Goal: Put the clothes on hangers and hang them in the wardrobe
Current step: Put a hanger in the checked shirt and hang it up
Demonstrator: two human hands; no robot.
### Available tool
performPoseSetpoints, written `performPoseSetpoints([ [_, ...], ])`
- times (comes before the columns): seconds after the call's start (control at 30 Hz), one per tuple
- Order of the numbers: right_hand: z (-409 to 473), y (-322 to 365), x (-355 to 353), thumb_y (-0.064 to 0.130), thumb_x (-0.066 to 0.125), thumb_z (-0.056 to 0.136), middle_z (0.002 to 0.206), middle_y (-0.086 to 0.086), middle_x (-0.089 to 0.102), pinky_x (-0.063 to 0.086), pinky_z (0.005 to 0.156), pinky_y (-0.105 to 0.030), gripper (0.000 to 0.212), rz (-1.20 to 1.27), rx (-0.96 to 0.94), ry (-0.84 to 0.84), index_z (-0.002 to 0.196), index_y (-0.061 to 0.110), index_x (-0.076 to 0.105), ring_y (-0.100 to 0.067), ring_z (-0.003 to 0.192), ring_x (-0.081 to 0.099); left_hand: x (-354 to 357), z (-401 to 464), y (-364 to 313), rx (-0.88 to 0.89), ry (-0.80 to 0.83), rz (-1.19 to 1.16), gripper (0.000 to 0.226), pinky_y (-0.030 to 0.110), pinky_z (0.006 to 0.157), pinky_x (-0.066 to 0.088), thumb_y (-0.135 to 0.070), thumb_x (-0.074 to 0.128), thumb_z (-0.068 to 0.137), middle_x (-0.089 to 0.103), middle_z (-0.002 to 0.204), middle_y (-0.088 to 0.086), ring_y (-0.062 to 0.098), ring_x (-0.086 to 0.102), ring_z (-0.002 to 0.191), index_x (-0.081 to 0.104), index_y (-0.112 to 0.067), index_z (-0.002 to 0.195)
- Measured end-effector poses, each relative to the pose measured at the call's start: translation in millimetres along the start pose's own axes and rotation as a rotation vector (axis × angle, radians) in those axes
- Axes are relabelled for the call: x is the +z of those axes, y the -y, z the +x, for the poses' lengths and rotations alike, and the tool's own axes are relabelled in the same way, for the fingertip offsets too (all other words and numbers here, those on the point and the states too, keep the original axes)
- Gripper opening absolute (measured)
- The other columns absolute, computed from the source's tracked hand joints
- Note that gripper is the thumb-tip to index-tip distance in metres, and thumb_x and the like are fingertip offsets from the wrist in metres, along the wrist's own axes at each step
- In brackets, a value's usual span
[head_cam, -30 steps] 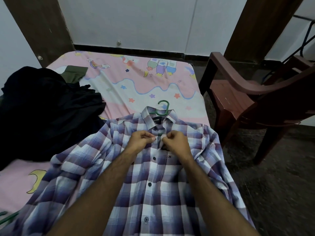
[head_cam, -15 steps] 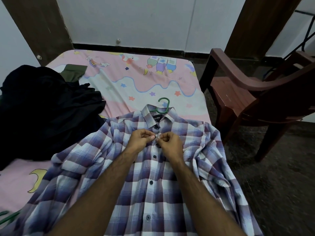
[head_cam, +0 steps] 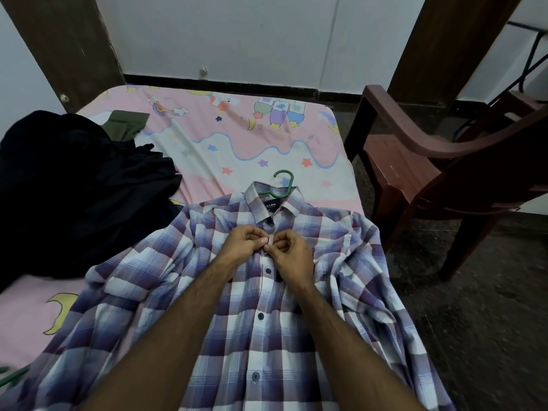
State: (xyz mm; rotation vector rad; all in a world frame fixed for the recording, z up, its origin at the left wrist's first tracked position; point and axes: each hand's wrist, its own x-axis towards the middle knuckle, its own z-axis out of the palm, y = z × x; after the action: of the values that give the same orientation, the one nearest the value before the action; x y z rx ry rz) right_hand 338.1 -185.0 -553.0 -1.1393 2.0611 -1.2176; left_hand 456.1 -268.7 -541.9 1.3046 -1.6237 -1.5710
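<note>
Buttoning item: checked shirt [head_cam: 267, 321], laid flat at lower centre of the frame, collar toward the top, long axis running straight away from us. We pinch its front edges just below the collar, left hand [head_cam: 241, 246] and right hand [head_cam: 292, 256] pressed close together, equally near. Green hanger [head_cam: 283, 182]: hook protruding above the collar, pointing up-frame. Dark clothes [head_cam: 74, 188]: heaped at left.

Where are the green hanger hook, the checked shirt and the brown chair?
green hanger hook [head_cam: 285, 180]: head view, on the hook's curve above the collar.
checked shirt [head_cam: 255, 345]: head view, on its buttoned front.
brown chair [head_cam: 394, 161]: head view, on its seat.
</note>
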Motion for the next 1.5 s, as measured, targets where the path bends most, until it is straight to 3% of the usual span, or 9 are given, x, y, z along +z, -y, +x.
performPoseSetpoints([
  [0.27, -2, -3, 2, 0.040, 0.079, 0.080, 0.078, 0.012, 0.071, 0.061, 0.073, -0.043, 0.020, 0.020, -0.004, -0.003, 0.091, 0.030, 0.064, -0.003, 0.073, 0.068, 0, -1, -1, -0.009, -0.007, 0.018, 0.006, 0.029, 0.077, 0.057, -0.013, 0.077, 0.086, 0.075, 0.080, 0.007, 0.016, 0.071, 0.078, 0.072, -0.010, 0.087],
  [0.33, -5, -1, 1, 0.048, 0.075, 0.081, 0.079, 0.012, 0.071, 0.061, 0.071, -0.041, 0.025, 0.003, -0.010, 0.016, 0.095, 0.031, 0.063, -0.003, 0.072, 0.068, 0, -1, -1, -0.029, -0.007, 0.013, 0.020, 0.034, 0.081, 0.059, -0.024, 0.084, 0.080, 0.076, 0.084, 0.006, 0.019, 0.073, 0.084, 0.073, -0.011, 0.090],
  [0.53, -5, -1, -3, 0.035, 0.068, 0.080, 0.084, 0.010, 0.075, 0.061, 0.079, -0.046, 0.017, 0.058, 0.014, 0.077, 0.096, 0.032, 0.065, -0.006, 0.080, 0.071, 5, -7, -4, -0.032, -0.132, 0.096, 0.012, 0.043, 0.086, 0.060, -0.008, 0.080, 0.077, 0.076, 0.080, 0.002, 0.021, 0.073, 0.083, 0.072, -0.016, 0.082],
  [0.8, -1, -4, 0, 0.033, 0.061, 0.088, 0.088, 0.011, 0.075, 0.060, 0.083, -0.042, 0.013, 0.039, 0.027, 0.071, 0.099, 0.030, 0.068, -0.004, 0.085, 0.071, 20, -16, -7, -0.002, -0.274, 0.211, 0.018, 0.015, 0.055, 0.044, -0.018, 0.081, 0.074, 0.072, 0.076, -0.005, 0.007, 0.067, 0.073, 0.068, -0.016, 0.086],
  [1.03, 4, 4, 1, 0.039, 0.066, 0.087, 0.075, 0.011, 0.074, 0.059, 0.076, -0.036, 0.014, -0.038, 0.076, -0.007, 0.091, 0.026, 0.071, -0.004, 0.074, 0.070, 20, -15, 0, 0.056, -0.294, 0.115, 0.024, 0.012, 0.057, 0.049, -0.014, 0.081, 0.076, 0.068, 0.082, -0.001, 0.009, 0.065, 0.074, 0.064, -0.015, 0.092],
  [1.13, 4, 3, 3, 0.039, 0.066, 0.087, 0.074, 0.011, 0.073, 0.059, 0.075, -0.036, 0.013, -0.043, 0.073, -0.037, 0.088, 0.027, 0.069, -0.004, 0.073, 0.069, 15, -11, 4, 0.043, -0.246, 0.047, 0.024, 0.023, 0.070, 0.055, -0.004, 0.077, 0.079, 0.069, 0.085, 0.003, 0.014, 0.066, 0.079, 0.062, -0.013, 0.095],
  [1.27, 0, 5, 3, 0.029, 0.067, 0.088, 0.074, 0.009, 0.070, 0.058, 0.072, -0.038, 0.003, -0.024, 0.068, -0.119, 0.089, 0.026, 0.066, -0.007, 0.070, 0.066, 6, -9, 4, 0.062, -0.154, -0.060, 0.026, 0.019, 0.069, 0.053, 0.006, 0.076, 0.081, 0.068, 0.080, 0.004, 0.012, 0.064, 0.075, 0.060, -0.008, 0.097],
  [1.4, 3, 21, -2, 0.020, 0.061, 0.088, 0.074, 0.006, 0.065, 0.057, 0.067, -0.043, 0.008, 0.152, 0.083, -0.279, 0.090, 0.028, 0.059, -0.015, 0.069, 0.063, 11, -11, 5, 0.076, -0.167, -0.006, 0.022, 0.016, 0.070, 0.053, -0.008, 0.078, 0.085, 0.070, 0.086, 0.004, 0.012, 0.066, 0.081, 0.063, -0.007, 0.101],
  [1.5, 17, 40, -5, 0.038, 0.062, 0.091, 0.082, 0.009, 0.066, 0.054, 0.067, -0.037, 0.011, 0.038, 0.016, -0.272, 0.096, 0.029, 0.057, -0.013, 0.076, 0.063, 15, -10, 7, 0.118, -0.187, 0.046, 0.018, 0.015, 0.074, 0.053, -0.018, 0.078, 0.086, 0.072, 0.088, -0.001, 0.008, 0.067, 0.083, 0.068, -0.011, 0.099],
])
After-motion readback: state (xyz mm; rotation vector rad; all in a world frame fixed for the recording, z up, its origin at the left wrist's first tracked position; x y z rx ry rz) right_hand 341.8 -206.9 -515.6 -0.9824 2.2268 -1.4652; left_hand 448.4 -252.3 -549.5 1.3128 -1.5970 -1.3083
